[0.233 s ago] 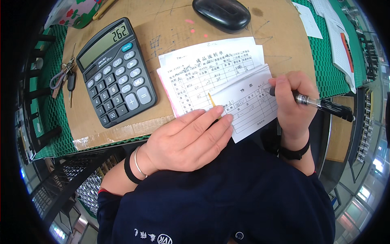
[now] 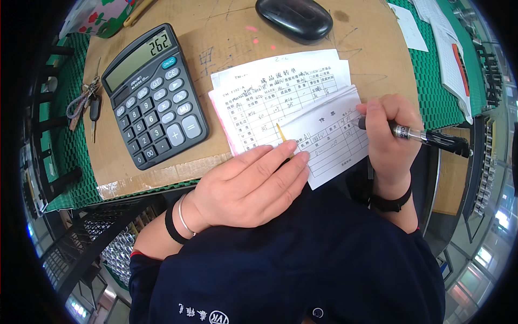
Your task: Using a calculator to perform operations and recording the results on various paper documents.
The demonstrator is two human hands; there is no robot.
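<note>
Cardboard (image 2: pixel 237 59) is laid over a green mesh mat (image 2: pixel 431 75) as the writing surface, and on it a dark desk calculator (image 2: pixel 154 97) is set to the left, well apart from a black computer mouse (image 2: pixel 294 19) at the top edge. Near the middle, a stack of printed forms (image 2: pixel 270 92) is spread, with a smaller white slip (image 2: pixel 334 140) lying across its lower right corner and hanging past the cardboard's near edge. The slip is held flat by the left hand (image 2: pixel 248 186), its fingers extended together and pressed on the lower left corner. A black pen (image 2: pixel 426 136) is pinched in the right hand (image 2: pixel 391 140), fingers curled shut around the barrel — the tip is hidden behind them, apparently on the slip. A bunch of keys (image 2: pixel 83 102) is left on the mat at far left. Since the slip overhangs unsupported, it could buckle or tear under pen pressure — or shift if the left hand's hold is eased.
</note>
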